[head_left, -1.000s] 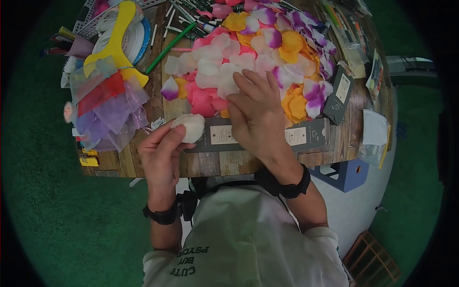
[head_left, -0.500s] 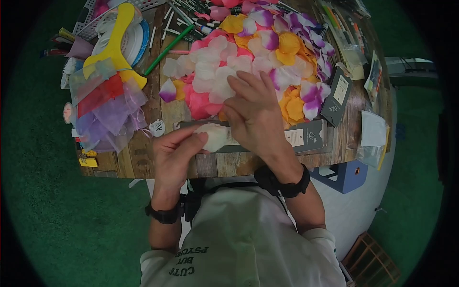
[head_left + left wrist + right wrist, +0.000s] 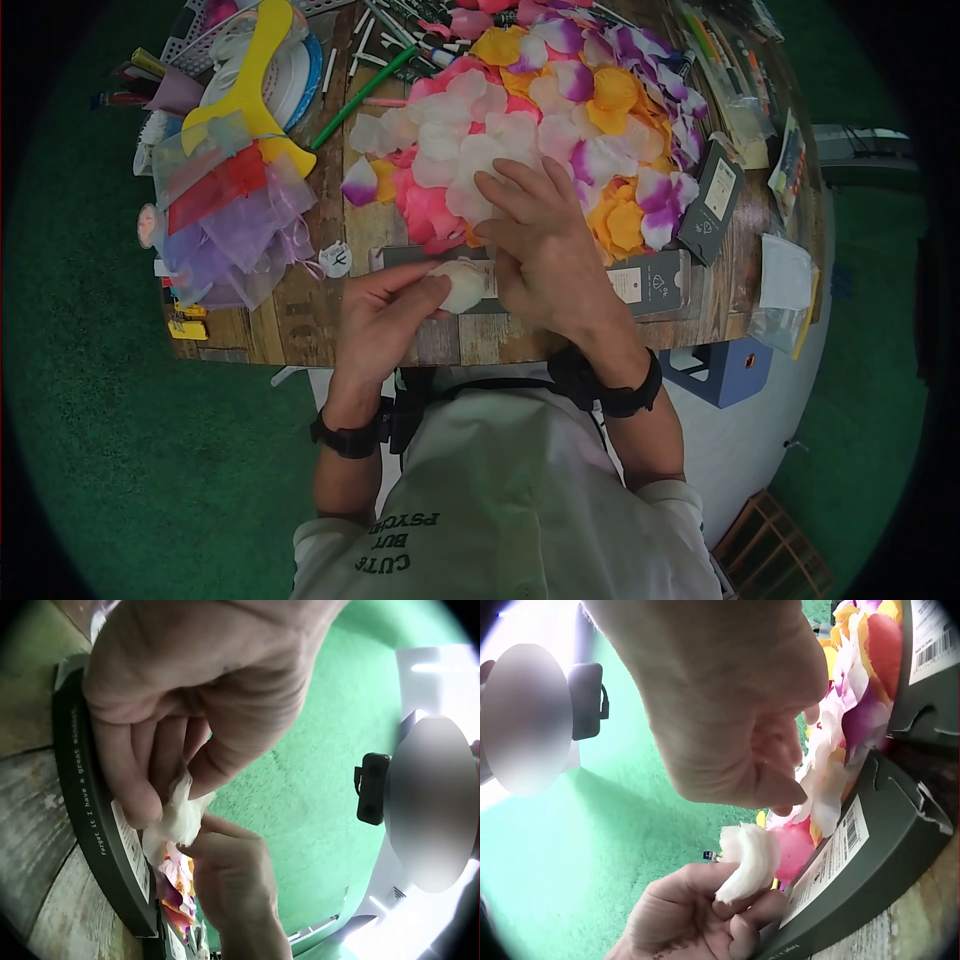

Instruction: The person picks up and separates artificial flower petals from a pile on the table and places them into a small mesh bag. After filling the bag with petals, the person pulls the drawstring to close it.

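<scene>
In the head view my left hand [image 3: 385, 315] pinches a small stack of white artificial petals [image 3: 462, 288] between thumb and fingers, above a long dark box [image 3: 655, 283]. The right wrist view shows the stack [image 3: 750, 859] curved, its layers pressed together. My right hand [image 3: 555, 255] hovers just right of the stack, fingers half bent and spread in the head view. Thumb and index tip come close together, with nothing visible between them. Beyond the hands lies a heap of petals [image 3: 440, 150] in white, pink, orange and purple.
Sheer pouches [image 3: 235, 240] and a yellow Y-shaped piece [image 3: 245, 95] lie at the left. A green stick [image 3: 365, 95] and several pens lie behind. A second dark box [image 3: 713, 198] stands right of the heap, near packaged items [image 3: 785, 270] by the table's right edge.
My left hand has moved right with the white petals, coming close beside the right hand. My right hand has dipped slightly toward me, its thumb now less visible.
</scene>
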Demonstrator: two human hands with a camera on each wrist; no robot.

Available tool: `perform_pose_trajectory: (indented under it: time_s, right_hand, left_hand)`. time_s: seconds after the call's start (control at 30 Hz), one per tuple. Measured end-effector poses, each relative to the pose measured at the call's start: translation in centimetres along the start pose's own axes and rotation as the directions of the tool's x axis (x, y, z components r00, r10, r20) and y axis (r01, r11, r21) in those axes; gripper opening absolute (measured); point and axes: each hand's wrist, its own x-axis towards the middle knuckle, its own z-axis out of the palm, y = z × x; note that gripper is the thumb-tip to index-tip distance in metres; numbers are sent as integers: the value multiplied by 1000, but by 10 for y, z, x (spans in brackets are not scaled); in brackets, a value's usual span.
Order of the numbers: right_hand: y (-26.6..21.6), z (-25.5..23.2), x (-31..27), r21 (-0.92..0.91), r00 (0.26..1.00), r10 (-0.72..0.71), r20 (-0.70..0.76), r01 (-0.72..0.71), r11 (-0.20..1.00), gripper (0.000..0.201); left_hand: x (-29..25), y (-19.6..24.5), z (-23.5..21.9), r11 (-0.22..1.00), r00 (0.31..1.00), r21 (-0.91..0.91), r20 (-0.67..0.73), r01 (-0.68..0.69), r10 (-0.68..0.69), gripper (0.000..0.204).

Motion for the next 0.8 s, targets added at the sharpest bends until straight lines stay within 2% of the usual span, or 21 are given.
perform_pose_trajectory:
  time_s: [0.1,0.17,0.2,0.3,0.37,0.5,0.57,0.6,0.63,0.67,0.7,0.77,0.8]
  right_hand:
    - [-1,0,2,52,1000,0,3,0,999,14]
    - [-1,8,8,20,992,-3,-125,6,1000,16]
    - [-4,9,11,20,992,-5,-129,7,1000,16]
    - [-12,12,22,-80,990,-10,-142,-2,997,13]
    - [-11,18,24,-213,993,-34,-114,9,977,11]
    - [-3,13,17,-159,986,1,-164,-27,987,10]
    - [1,6,11,166,958,168,-233,-131,977,14]
    - [2,3,9,165,958,169,-230,-133,977,14]
    - [1,-3,7,401,936,297,-192,-201,894,17]
    - [1,-8,5,608,905,407,-126,-254,752,21]
    - [1,-12,4,605,904,408,-126,-255,754,21]
    - [0,-19,1,706,909,414,-44,-265,657,25]
    - [1,-21,0,707,910,413,-44,-264,657,25]
  left_hand:
    - [-2,3,-1,1000,1000,13,-4,2,-2,21]
    - [-4,5,-1,1000,1000,18,-4,7,-6,21]
    - [-5,6,-1,1000,1000,22,0,8,-8,21]
    - [-6,2,-7,998,1000,63,-14,3,-2,22]
    - [-7,4,-7,999,1000,46,-18,4,-3,22]
    - [-7,5,-7,1000,999,14,-32,-9,10,22]
    - [-5,8,-5,999,999,-49,-35,7,-9,22]
    - [-4,9,-3,993,999,-111,-33,28,-31,22]
    - [-3,10,-1,993,999,-112,-30,31,-35,22]
    - [-2,12,1,990,999,-138,-21,39,-43,22]
    - [0,14,3,985,999,-164,-12,46,-49,22]
    - [2,15,6,985,998,-165,4,56,-56,22]
    - [2,15,7,984,998,-163,14,65,-64,22]
